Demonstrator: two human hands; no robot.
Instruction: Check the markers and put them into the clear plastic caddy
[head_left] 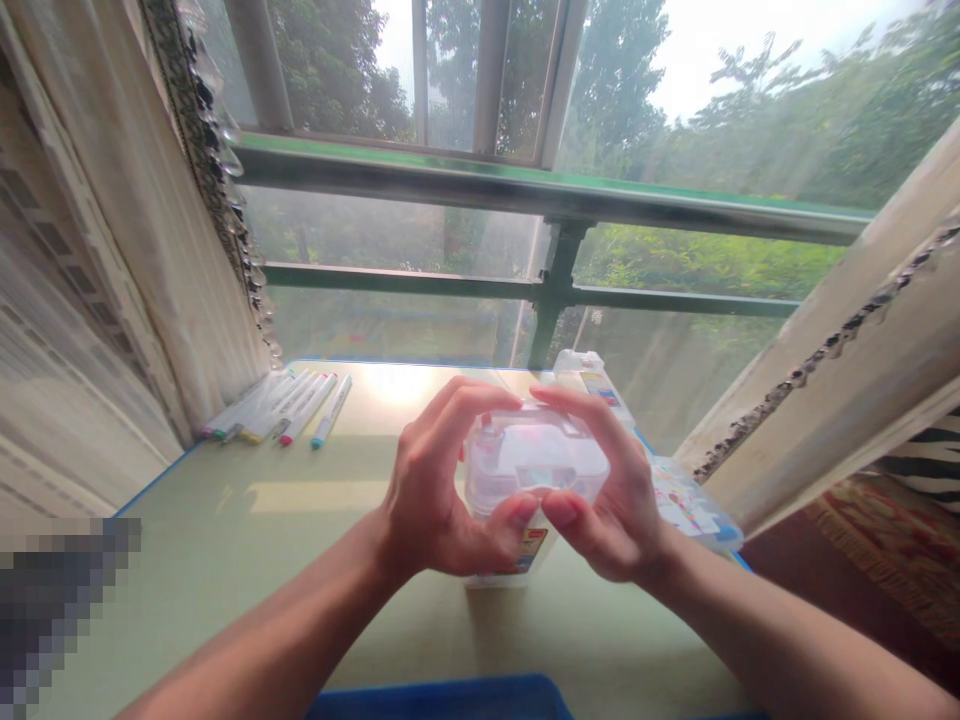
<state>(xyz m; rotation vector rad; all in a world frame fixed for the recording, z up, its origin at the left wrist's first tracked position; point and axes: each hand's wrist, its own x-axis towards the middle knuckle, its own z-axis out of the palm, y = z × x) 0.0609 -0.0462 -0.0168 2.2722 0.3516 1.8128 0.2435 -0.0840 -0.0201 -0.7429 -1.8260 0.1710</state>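
Observation:
A clear plastic box [536,455] with a lid stands upright in the middle of the table, a printed label on its front partly covered by my thumbs. My left hand [457,480] curves around its left side, thumb at the front and fingertips over the back edge of the lid. Mirroring it, my right hand [600,480] wraps the right side, its thumb pressed near the front rim. Both thumbs nearly meet below the front latch area. The lid looks closed; what lies inside cannot be made out.
Several markers [300,405] lie at the table's back left. Another clear box [589,375] stands behind, and a flat plastic case [690,505] lies at the right edge. A blue tray [450,700] is at the near edge. Curtains and a window border the table [187,580].

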